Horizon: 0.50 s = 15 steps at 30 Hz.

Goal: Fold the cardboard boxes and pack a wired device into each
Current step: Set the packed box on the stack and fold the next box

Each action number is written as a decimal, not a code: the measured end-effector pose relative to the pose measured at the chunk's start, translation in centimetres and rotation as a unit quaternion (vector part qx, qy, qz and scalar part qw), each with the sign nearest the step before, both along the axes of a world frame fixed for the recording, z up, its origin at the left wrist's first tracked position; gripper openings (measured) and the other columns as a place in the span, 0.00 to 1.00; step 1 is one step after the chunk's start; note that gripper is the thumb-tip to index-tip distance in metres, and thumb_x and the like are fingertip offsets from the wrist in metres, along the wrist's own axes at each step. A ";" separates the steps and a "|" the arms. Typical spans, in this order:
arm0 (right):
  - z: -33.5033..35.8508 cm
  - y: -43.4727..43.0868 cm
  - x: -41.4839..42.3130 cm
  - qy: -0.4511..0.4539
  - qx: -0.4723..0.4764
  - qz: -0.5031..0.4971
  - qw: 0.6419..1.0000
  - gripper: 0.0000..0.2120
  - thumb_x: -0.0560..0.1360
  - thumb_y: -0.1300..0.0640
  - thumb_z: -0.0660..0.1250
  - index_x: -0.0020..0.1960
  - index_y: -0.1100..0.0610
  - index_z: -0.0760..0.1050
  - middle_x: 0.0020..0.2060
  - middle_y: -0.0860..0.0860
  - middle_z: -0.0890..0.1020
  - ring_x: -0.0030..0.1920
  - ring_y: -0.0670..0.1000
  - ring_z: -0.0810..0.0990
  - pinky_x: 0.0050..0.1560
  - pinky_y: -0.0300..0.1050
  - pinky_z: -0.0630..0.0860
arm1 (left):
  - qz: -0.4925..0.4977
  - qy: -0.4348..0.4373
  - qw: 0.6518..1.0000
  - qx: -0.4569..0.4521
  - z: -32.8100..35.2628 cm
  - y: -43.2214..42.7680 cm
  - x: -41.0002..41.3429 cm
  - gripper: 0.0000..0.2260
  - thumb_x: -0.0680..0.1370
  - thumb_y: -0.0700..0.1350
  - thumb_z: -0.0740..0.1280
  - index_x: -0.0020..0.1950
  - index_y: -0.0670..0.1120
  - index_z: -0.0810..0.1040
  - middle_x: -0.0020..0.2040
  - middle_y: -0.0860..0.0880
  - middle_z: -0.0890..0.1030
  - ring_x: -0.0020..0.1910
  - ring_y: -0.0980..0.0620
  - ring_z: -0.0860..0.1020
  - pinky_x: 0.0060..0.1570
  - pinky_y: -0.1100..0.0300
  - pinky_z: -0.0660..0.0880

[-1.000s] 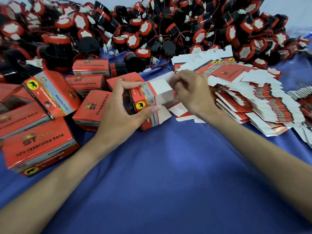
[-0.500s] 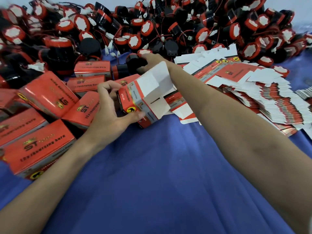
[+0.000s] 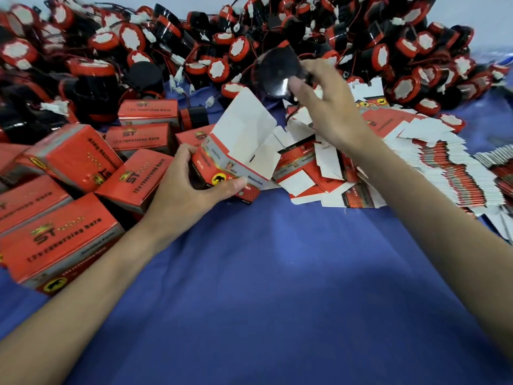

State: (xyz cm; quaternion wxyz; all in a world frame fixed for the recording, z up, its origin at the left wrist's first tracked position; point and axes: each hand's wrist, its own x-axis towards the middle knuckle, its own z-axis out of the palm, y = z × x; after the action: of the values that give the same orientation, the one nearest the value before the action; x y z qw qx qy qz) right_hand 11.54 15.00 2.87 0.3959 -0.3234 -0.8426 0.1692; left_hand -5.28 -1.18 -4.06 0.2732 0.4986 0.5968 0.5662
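While left hand grips "ST" box, right hand holds black device.

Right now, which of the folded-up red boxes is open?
The box gripped by the left hand, at the centre: its white flaps stand up. The other boxes, heaped to its left, are closed.

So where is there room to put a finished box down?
The blue cloth is bare in front, between the left forearm and the right forearm, toward the person. Left is crowded with packed boxes, right with flat cartons, and the back with the heap of wired devices.
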 end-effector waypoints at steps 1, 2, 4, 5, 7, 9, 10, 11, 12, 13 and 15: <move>-0.2 -1.0 1.0 0.026 0.011 0.001 1.000 0.16 0.81 0.55 0.59 0.59 0.67 0.72 0.48 0.52 0.75 0.51 0.52 0.75 0.54 0.51 0.73 | -0.002 0.000 1.000 -0.004 0.1 0.0 0.0 0.23 0.63 0.56 0.78 0.51 0.54 0.72 0.46 0.62 0.82 0.47 0.64 0.80 0.45 0.71 0.74; -0.5 -1.8 1.9 0.053 0.026 0.005 0.998 0.13 0.81 0.57 0.58 0.57 0.67 0.71 0.45 0.49 0.75 0.47 0.49 0.77 0.48 0.49 0.75 | -0.005 -0.002 1.000 -0.010 0.1 0.0 0.1 0.23 0.63 0.57 0.78 0.52 0.55 0.73 0.47 0.61 0.83 0.49 0.63 0.80 0.46 0.70 0.75; -1.4 -3.4 3.2 0.109 0.044 0.021 0.993 0.02 0.81 0.60 0.58 0.49 0.57 0.67 0.39 0.42 0.70 0.39 0.41 0.78 0.36 0.33 0.73 | -0.014 -0.008 1.000 -0.019 0.2 0.0 0.0 0.24 0.63 0.56 0.79 0.55 0.55 0.73 0.50 0.59 0.83 0.52 0.61 0.80 0.51 0.65 0.76; -1.6 -4.2 3.6 0.145 0.054 0.024 0.988 0.06 0.80 0.61 0.58 0.47 0.51 0.63 0.38 0.40 0.69 0.37 0.38 0.78 0.34 0.28 0.70 | -0.022 -0.010 0.999 -0.021 0.2 -0.1 -0.1 0.25 0.63 0.55 0.79 0.56 0.55 0.73 0.51 0.58 0.83 0.52 0.61 0.80 0.52 0.64 0.77; -1.7 -5.4 4.0 0.189 0.096 0.041 0.976 0.12 0.80 0.60 0.59 0.47 0.45 0.58 0.38 0.40 0.71 0.35 0.35 0.79 0.34 0.25 0.67 | -0.045 -0.011 0.999 -0.026 0.3 -0.1 -0.1 0.26 0.63 0.53 0.79 0.56 0.55 0.72 0.51 0.56 0.82 0.51 0.61 0.80 0.51 0.66 0.77; -2.2 -6.1 4.4 0.188 0.160 0.054 0.968 0.11 0.79 0.60 0.61 0.46 0.47 0.61 0.40 0.47 0.77 0.34 0.40 0.80 0.36 0.24 0.67 | -0.071 -0.016 0.997 -0.033 0.4 -0.2 -0.1 0.26 0.63 0.50 0.80 0.56 0.54 0.72 0.51 0.55 0.82 0.51 0.61 0.80 0.48 0.69 0.76; -2.6 -6.4 4.5 0.163 0.199 0.060 0.964 0.08 0.79 0.59 0.62 0.46 0.52 0.63 0.43 0.54 0.80 0.35 0.43 0.78 0.39 0.24 0.67 | -0.085 -0.025 0.995 -0.036 0.5 -0.3 -0.1 0.26 0.63 0.49 0.80 0.55 0.53 0.72 0.50 0.56 0.82 0.50 0.61 0.81 0.46 0.70 0.76; -2.9 -6.7 4.5 0.126 0.236 0.068 0.961 0.07 0.79 0.58 0.63 0.47 0.56 0.64 0.45 0.60 0.81 0.37 0.46 0.77 0.41 0.24 0.67 | -0.097 -0.031 0.994 -0.039 0.5 -0.4 -0.2 0.25 0.62 0.49 0.77 0.56 0.52 0.72 0.49 0.57 0.83 0.50 0.61 0.81 0.45 0.70 0.76; -3.1 -7.1 4.4 0.083 0.271 0.078 0.956 0.07 0.79 0.57 0.62 0.48 0.59 0.65 0.48 0.63 0.81 0.40 0.49 0.76 0.43 0.27 0.68 | -0.109 -0.028 0.993 -0.044 0.6 -0.4 -0.2 0.25 0.62 0.48 0.76 0.56 0.50 0.73 0.49 0.57 0.83 0.50 0.60 0.81 0.45 0.70 0.76; -3.5 -7.4 4.2 0.040 0.297 0.093 0.950 0.06 0.79 0.58 0.62 0.48 0.60 0.67 0.49 0.64 0.80 0.42 0.51 0.77 0.43 0.34 0.70 | -0.119 -0.013 0.992 -0.050 0.6 -0.5 -0.2 0.26 0.62 0.47 0.78 0.57 0.49 0.73 0.50 0.55 0.83 0.51 0.58 0.81 0.46 0.69 0.76; -3.9 -7.7 3.8 -0.040 0.340 0.094 0.935 0.05 0.78 0.62 0.64 0.45 0.64 0.74 0.49 0.61 0.82 0.44 0.56 0.80 0.48 0.49 0.69 | -0.140 0.041 0.988 -0.055 0.8 -0.6 -0.1 0.29 0.63 0.48 0.81 0.59 0.49 0.74 0.53 0.54 0.83 0.53 0.56 0.81 0.51 0.66 0.76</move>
State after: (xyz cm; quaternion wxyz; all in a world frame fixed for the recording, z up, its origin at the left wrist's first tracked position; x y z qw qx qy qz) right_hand 15.37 7.31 -1.06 0.4299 -0.0953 -0.8918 -0.1038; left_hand -5.38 -1.77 -3.25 0.3519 0.5841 0.5618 0.4684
